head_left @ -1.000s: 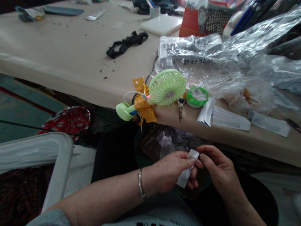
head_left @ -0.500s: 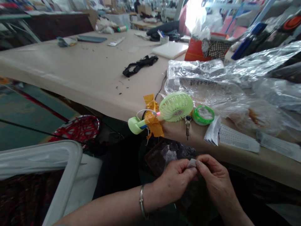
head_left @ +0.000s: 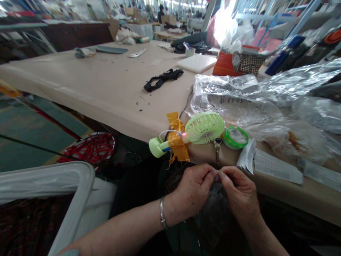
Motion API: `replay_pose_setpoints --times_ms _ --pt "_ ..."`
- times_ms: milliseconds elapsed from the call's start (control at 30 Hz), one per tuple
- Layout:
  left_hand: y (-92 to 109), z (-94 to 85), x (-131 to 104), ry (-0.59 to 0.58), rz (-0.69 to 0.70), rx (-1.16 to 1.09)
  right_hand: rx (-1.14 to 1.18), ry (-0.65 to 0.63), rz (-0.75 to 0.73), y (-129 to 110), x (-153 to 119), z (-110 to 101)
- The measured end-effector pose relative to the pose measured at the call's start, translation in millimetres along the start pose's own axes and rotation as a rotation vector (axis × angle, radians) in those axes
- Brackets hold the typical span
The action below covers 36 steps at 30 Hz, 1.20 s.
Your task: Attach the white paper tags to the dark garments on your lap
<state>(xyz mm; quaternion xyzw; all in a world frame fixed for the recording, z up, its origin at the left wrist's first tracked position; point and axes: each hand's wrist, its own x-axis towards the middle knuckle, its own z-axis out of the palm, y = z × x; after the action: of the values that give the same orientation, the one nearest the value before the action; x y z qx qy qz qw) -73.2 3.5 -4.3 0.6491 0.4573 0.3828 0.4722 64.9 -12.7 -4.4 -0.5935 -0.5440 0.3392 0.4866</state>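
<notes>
My left hand (head_left: 195, 190), with a silver bangle (head_left: 163, 212) at its wrist, is closed in a pinch. Its fingertips meet those of my right hand (head_left: 241, 192), which pinches as well, in front of the table edge. Between them only a thin pale edge of a small pale grey piece (head_left: 216, 171) shows; the fingers cover the rest, and I cannot tell its material. Below and between the hands is dark grey, filmy material (head_left: 217, 204), partly hidden by them. A soldering-iron-like tool (head_left: 217, 151) with a dark tip end hangs at the table edge just above my fingers.
A green fan (head_left: 205, 128) is fixed to the table edge with orange tape (head_left: 178, 142). Beside it are a green tape roll (head_left: 234, 138), paper slips (head_left: 277, 165) and clear plastic bags (head_left: 234, 96). Black fabric (head_left: 163, 79) lies farther back. A white bin (head_left: 85, 185) stands left.
Both hands have moved slightly up toward the table edge, fingertips closer together. The small pale piece, plainly visible before, is now mostly covered by the fingers. The view has shifted a little.
</notes>
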Motion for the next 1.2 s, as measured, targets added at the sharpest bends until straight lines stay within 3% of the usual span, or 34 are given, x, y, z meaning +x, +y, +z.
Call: replay_pose_setpoints --times_ms 400,967,1100,1200 --pt "-3 -3.4 8 0.003 0.090 0.071 -0.027 0.022 -0.084 8 3 1" --pt "0 -2.7 15 0.014 0.036 0.025 -0.010 0.032 -0.084 12 6 3" --pt "1 -2.8 4 -0.021 0.030 0.015 -0.022 -0.036 -0.096 10 -6 -4" --pt "-6 -2.6 -5 -0.054 0.002 0.032 -0.141 -0.080 -0.196 5 -19 -21"
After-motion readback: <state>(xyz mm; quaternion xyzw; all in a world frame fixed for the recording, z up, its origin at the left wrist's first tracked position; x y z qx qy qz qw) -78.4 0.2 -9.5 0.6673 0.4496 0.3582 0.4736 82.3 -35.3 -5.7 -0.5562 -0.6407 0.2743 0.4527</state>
